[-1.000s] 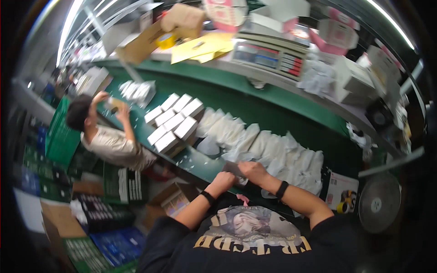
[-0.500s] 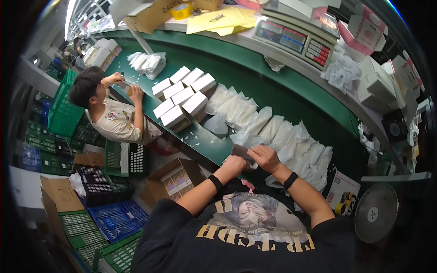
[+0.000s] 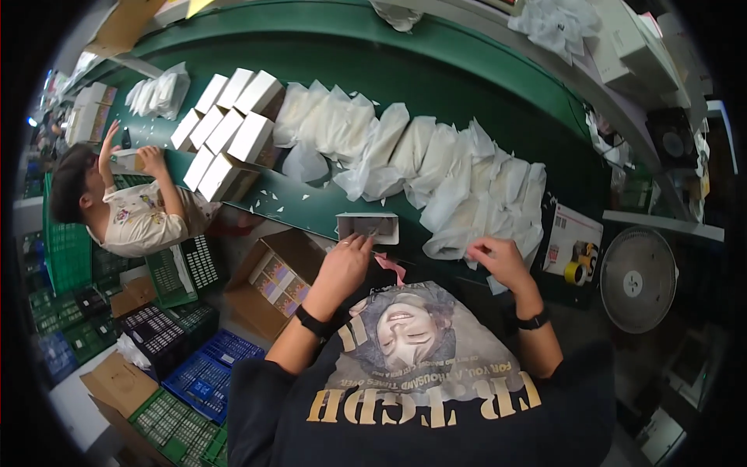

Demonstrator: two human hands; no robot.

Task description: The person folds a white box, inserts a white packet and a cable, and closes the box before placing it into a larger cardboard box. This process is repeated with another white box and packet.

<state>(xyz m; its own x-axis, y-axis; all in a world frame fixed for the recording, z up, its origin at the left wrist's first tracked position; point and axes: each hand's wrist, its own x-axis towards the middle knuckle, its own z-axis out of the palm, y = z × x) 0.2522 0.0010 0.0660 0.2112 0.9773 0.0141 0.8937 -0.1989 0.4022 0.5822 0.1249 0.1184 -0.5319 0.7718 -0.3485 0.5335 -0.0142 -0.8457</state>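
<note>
The small box (image 3: 394,230) was open, with white edges and a greyish inside, and it lay at the near edge of the green table (image 3: 327,212). White plastic bags (image 3: 420,156) lay crowded behind it.

Large gold letters (image 3: 432,411) and smaller lettering (image 3: 467,377) were printed on the black shirt (image 3: 428,354), while unreadably small print was borne by a white box (image 3: 574,232).

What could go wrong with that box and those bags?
The open box sits near the front edge of the green bench, so a nudge from the left hand might knock it off. The plastic bags lie packed together, so pulling one could drag others. Loose white scraps nearby might get into the box.
</note>
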